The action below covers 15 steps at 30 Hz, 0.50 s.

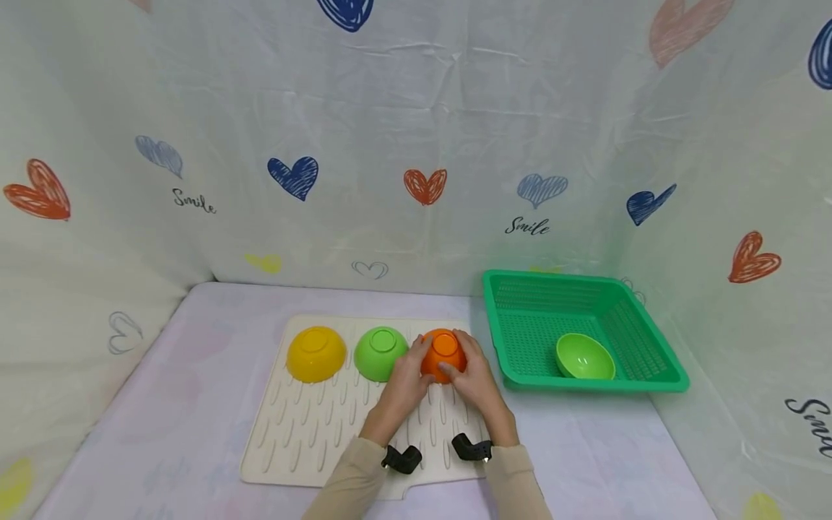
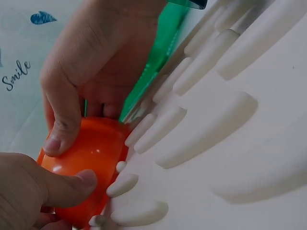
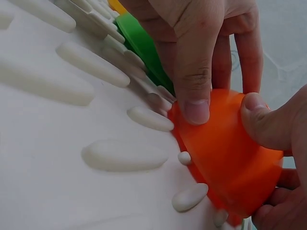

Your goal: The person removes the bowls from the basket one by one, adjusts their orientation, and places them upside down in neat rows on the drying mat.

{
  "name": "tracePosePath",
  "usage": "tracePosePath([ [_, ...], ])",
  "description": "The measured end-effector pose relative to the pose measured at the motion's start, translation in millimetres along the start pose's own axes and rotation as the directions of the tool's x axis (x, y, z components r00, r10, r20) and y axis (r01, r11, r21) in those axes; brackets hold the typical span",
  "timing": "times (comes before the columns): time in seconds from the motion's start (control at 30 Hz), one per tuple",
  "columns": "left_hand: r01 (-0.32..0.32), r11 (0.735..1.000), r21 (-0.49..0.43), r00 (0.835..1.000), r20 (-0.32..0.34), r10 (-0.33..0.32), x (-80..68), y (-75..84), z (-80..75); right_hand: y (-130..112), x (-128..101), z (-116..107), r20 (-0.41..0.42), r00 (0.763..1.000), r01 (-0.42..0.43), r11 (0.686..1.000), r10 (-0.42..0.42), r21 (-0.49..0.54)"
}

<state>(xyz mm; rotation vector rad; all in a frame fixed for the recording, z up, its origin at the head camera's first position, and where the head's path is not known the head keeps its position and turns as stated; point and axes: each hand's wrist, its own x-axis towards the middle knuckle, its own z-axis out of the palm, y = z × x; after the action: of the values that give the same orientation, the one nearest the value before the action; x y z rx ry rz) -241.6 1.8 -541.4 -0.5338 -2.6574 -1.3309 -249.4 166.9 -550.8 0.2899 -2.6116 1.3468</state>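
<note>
An orange bowl [image 1: 444,352] sits upside down at the right end of a white ribbed drying mat [image 1: 305,426]. My left hand [image 1: 404,379] grips its left side and my right hand [image 1: 477,377] grips its right side. In the left wrist view the orange bowl [image 2: 91,158] has my left thumb [image 2: 72,184] and my right thumb [image 2: 60,139] pressed on its wall. The right wrist view shows both thumbs on the orange bowl [image 3: 225,158], whose rim sits against the mat's ridges [image 3: 120,155].
A yellow bowl [image 1: 315,353] and a green bowl [image 1: 380,352] lie upside down on the mat left of the orange one. A green mesh basket [image 1: 640,379] at the right holds another green bowl [image 1: 584,356]. Heart-printed cloth walls enclose the table.
</note>
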Motion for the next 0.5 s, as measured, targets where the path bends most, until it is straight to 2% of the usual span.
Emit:
tracePosePath([
  [0.23,-0.018,1.000,0.013,1.000,-0.004,0.018,-1.8,-2.1,1.9,2.7,-1.9,0.4,0.013,1.000,-0.025,1.000,0.025,0.010],
  [0.5,-0.023,0.999,0.022,1.000,-0.019,0.024,-2.1,-3.8,1.9,-4.4,-1.3,-6.3,0.085,0.996,-0.013,0.998,0.017,-0.053],
])
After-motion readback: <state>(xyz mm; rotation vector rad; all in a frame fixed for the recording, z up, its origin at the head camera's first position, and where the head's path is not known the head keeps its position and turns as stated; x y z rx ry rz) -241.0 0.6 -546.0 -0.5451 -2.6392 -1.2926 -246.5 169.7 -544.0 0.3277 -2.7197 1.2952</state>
